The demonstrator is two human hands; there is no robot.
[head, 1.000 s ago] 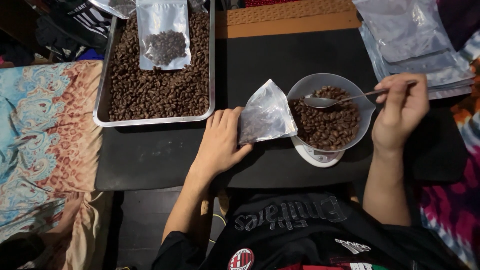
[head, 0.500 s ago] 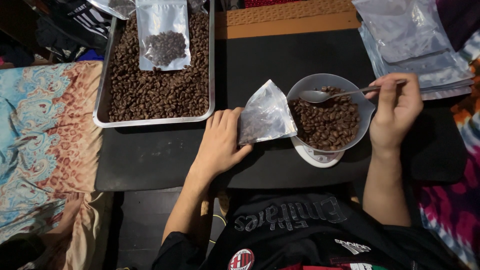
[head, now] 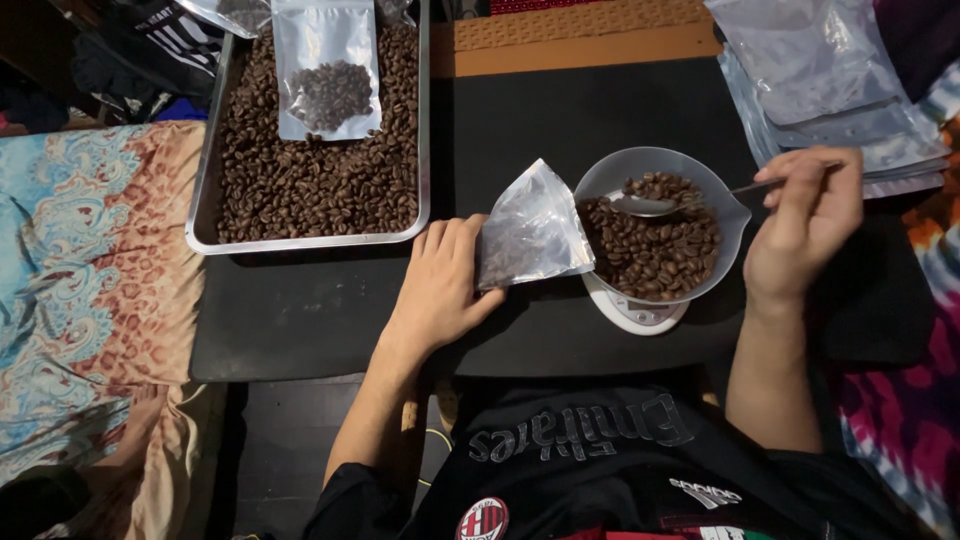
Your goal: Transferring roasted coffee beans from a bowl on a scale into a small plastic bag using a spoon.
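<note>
My left hand (head: 440, 285) holds a small clear plastic pouch (head: 533, 228) upright on the black table, next to a translucent bowl (head: 600, 172) of coffee beans. The bowl rests on a small white scale (head: 638, 314). My right hand (head: 806, 218) grips a metal spoon (head: 650, 205) whose scoop hovers over the beans in the bowl. The pouch has some beans in its lower part.
A metal tray (head: 205, 205) full of coffee beans sits at the upper left, with a filled clear pouch (head: 325, 70) lying on the beans. A stack of unfilled pouches (head: 820, 75) lies at the upper right. Patterned cloth (head: 80, 280) borders the table's left side.
My right hand and the spoon have risen slightly over the bowl. The left hand and pouch have stayed put.
</note>
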